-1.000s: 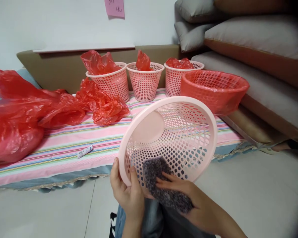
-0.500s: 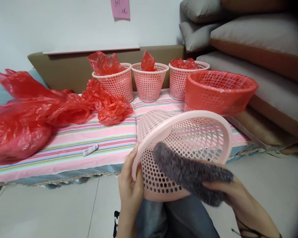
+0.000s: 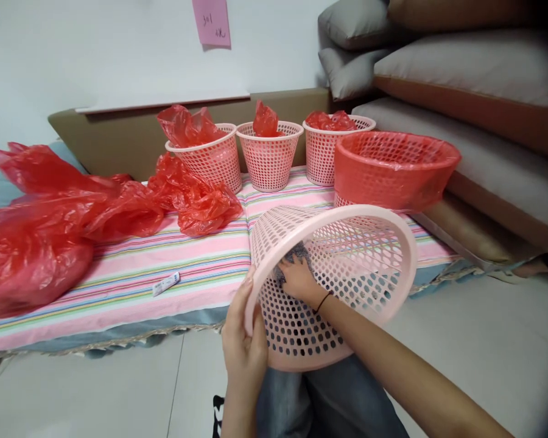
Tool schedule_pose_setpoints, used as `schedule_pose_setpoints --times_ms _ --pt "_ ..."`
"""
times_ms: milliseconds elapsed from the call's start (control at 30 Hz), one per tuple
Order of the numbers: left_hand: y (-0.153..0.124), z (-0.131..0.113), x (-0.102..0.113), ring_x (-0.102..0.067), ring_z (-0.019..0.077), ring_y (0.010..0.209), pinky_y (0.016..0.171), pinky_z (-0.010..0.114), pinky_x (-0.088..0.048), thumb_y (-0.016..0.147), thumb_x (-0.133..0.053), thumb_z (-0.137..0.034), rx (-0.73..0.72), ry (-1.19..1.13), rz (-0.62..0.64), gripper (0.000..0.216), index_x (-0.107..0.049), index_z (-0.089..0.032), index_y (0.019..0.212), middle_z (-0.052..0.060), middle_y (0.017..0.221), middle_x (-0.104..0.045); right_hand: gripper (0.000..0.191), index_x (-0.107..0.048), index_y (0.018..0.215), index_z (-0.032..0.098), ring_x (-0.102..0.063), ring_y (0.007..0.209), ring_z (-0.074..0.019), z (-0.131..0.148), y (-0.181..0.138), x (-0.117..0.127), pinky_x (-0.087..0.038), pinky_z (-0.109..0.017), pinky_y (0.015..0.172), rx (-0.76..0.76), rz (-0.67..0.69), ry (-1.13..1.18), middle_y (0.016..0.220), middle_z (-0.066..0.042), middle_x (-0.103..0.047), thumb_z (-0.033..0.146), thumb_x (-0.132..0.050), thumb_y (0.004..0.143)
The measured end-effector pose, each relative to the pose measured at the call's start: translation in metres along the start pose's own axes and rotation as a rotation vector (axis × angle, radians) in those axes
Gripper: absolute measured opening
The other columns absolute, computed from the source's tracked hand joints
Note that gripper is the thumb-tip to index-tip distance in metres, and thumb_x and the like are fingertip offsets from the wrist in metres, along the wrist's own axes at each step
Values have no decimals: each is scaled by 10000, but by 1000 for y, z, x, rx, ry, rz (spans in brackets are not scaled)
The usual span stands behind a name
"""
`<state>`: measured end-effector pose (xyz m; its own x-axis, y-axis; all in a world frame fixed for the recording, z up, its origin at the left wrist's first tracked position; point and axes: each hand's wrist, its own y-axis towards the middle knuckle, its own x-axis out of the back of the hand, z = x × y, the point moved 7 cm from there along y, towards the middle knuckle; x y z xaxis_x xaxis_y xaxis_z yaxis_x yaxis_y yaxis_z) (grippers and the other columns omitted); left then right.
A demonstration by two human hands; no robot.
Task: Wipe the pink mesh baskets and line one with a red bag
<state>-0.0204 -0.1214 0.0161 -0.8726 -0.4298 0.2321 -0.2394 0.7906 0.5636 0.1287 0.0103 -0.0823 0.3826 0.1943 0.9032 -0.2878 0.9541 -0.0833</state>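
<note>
A pink perforated plastic basket (image 3: 333,340) lies tilted on its side above my knees, its mouth facing me. My left hand (image 3: 245,331) grips the rim at the left, thumb inside and fingers around the outside. Deep inside the basket, my right hand (image 3: 298,280) presses a dark grey fuzzy cloth (image 3: 300,250) against the inner wall near the bottom. Much of the cloth is hidden behind the hand and the rim. A dark band circles my right wrist.
Three pink baskets (image 3: 270,163) holding red bags stand at the back of a striped seat (image 3: 201,255). Another basket (image 3: 393,176), wrapped in red plastic, stands at right. Red plastic bags (image 3: 50,231) and a small white packet (image 3: 166,283) lie left. Grey cushions (image 3: 466,67) are stacked right.
My right hand has moved from the basket's mouth deep into it, carrying the grey cloth to the inner wall. My left hand keeps its grip on the rim.
</note>
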Motion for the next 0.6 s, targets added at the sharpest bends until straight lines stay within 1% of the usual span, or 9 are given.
schedule_pose_setpoints --times_ms 33,67,133,200,267,367,433,533,600 --pt "2 -4 -2 -593 230 1265 1058 354 -496 887 -605 -181 -20 -1 6 428 -594 -286 1302 65 1364 -622 702 -524 1421 125 -305 1435 -446 1 -2 -5 -214 -694 1135 2 19 -3 1505 -170 -478 70 -590 724" --pt "3 -8 -4 -582 229 1278 1068 359 -489 888 -598 -179 -39 -3 16 422 -601 -287 1296 64 1371 -618 710 -512 1435 139 -294 1444 -434 0 -5 -8 -215 -689 1138 6 37 -3 1524 -153 -458 72 -574 731" --pt "7 -13 -6 -577 225 1282 1072 358 -487 891 -588 -176 -51 10 25 419 -603 -285 1295 62 1370 -619 695 -526 1432 165 -332 1441 -376 0 -15 -7 -252 -614 1164 29 68 -1 1531 -108 -462 64 -529 745" --pt "11 -13 -5 -584 225 1272 1060 349 -491 892 -591 -184 -25 35 13 429 -590 -278 1311 62 1364 -622 686 -560 1408 169 -378 1428 -324 3 -31 -2 -273 -529 1187 78 88 38 1514 -81 -488 51 -492 736" --pt "13 -10 -2 -597 228 1252 1046 339 -496 891 -607 -198 17 70 -6 439 -579 -274 1323 60 1354 -629 721 -570 1402 166 -381 1434 -303 9 -53 6 -270 -503 1201 119 95 137 1500 -74 -504 45 -477 697" --pt "14 -6 1 -610 218 1231 1037 315 -493 899 -606 -200 21 85 -7 444 -574 -294 1332 40 1350 -633 840 -562 1412 183 -337 1464 -315 17 -93 13 -240 -557 1211 108 122 337 1508 -73 -483 40 -477 589" --pt "14 -7 2 -609 203 1233 1033 291 -491 907 -596 -188 -6 67 18 452 -570 -318 1339 24 1362 -626 872 -572 1403 204 -319 1472 -314 22 -120 16 -213 -589 1213 99 144 454 1511 -71 -473 38 -475 553" --pt "16 -10 4 -614 198 1224 1033 286 -490 910 -598 -185 -21 53 19 457 -570 -330 1343 17 1355 -631 811 -597 1378 243 -322 1472 -300 27 -158 21 -191 -617 1204 129 143 583 1502 -67 -482 47 -484 599" --pt "17 -11 7 -605 208 1238 1057 304 -478 913 -602 -195 -7 48 -6 458 -568 -328 1350 21 1365 -625 773 -602 1371 286 -344 1460 -303 28 -178 21 -208 -621 1192 176 148 644 1486 -61 -504 73 -520 632"
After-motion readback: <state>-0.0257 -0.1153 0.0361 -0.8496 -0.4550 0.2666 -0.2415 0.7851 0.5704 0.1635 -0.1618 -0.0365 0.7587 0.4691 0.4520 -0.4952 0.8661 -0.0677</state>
